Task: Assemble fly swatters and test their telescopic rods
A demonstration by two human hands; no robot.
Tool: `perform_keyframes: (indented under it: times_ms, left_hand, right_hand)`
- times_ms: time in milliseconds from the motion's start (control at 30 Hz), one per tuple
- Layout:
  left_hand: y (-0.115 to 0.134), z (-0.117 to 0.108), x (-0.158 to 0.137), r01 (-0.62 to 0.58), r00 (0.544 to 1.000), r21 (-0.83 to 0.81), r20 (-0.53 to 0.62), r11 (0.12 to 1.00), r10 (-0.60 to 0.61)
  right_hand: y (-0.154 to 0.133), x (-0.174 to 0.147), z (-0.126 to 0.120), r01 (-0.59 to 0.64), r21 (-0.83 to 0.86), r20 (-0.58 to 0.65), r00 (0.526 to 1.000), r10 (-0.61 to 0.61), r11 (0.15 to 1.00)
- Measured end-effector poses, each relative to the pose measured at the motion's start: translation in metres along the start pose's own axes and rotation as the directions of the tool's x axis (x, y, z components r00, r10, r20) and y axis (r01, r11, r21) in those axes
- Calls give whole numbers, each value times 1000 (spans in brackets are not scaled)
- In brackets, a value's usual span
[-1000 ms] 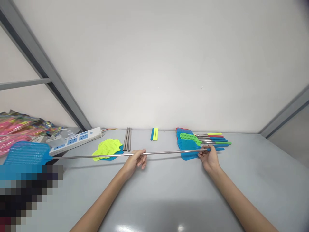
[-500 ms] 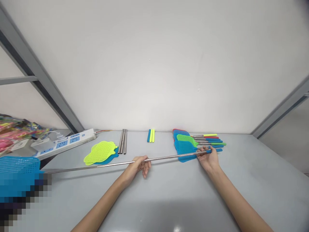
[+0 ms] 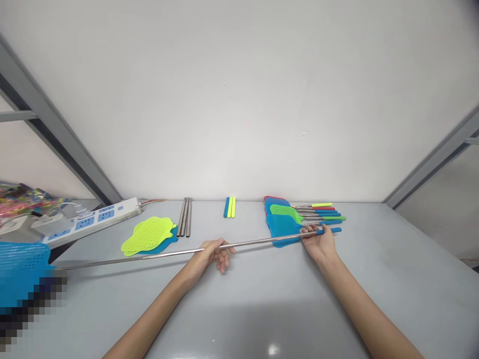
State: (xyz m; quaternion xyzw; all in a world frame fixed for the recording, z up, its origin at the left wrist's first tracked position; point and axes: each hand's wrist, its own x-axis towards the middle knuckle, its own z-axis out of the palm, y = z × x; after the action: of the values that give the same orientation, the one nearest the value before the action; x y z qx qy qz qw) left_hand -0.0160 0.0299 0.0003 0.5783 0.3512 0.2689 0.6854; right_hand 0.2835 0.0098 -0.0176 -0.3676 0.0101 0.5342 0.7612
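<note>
A telescopic fly swatter (image 3: 168,254), pulled out long, stretches across the table, with its blue mesh head at the far left partly under a pixelated patch. My left hand (image 3: 211,255) is closed loosely around the middle of its metal rod, thumb on top and fingers curled below. At the other end, my right hand (image 3: 319,245) grips the rod where it meets the blue handle (image 3: 332,230). Just behind that hand lies a pile of finished-looking fly swatters (image 3: 286,227) with blue, green and red heads.
Yellow-green and blue swatter heads (image 3: 149,234) lie at left, beside several metal rods (image 3: 184,218). Blue and yellow handle sleeves (image 3: 229,207) sit near the wall. A power strip (image 3: 97,219) with plugs and colourful wrapped goods (image 3: 26,202) stand farther left.
The view has shifted slightly, moving most things a little left in the picture. Both hands keep their hold on the extended fly swatter, with hardly any change in pose.
</note>
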Motion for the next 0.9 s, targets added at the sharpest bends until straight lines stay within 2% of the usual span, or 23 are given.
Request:
perform_keyframes:
  times_ms: [133, 233, 300, 367, 567, 767, 900]
  left_hand:
    - [-2, 1, 0, 3, 1000, 29, 12, 1000, -3]
    - [-3, 2, 1, -3, 1000, 36, 8, 999, 2]
    - [-3, 4, 1, -9, 1000, 29, 8, 1000, 9]
    - [-3, 6, 0, -10, 1000, 20, 14, 1000, 9]
    - [-1, 13, 0, 21, 1000, 14, 19, 1000, -21]
    - [1, 14, -1, 37, 999, 25, 12, 999, -37]
    - [1, 14, -1, 27, 1000, 9, 2, 1000, -27]
  right_hand:
    - [-15, -1, -2, -55, 63, 20, 998, 54, 996]
    - [-25, 0, -6, -246, 183, 84, 968, 234, 952]
    - [-30, -1, -7, -326, 228, 132, 944, 303, 917]
    - [-36, -1, -7, -336, 244, 171, 938, 301, 910]
    - [-53, 1, -10, -258, 221, 216, 953, 211, 941]
    - [-49, -6, -6, -352, 197, 297, 911, 286, 915]
    - [-43, -11, -1, -346, 148, 344, 896, 279, 927]
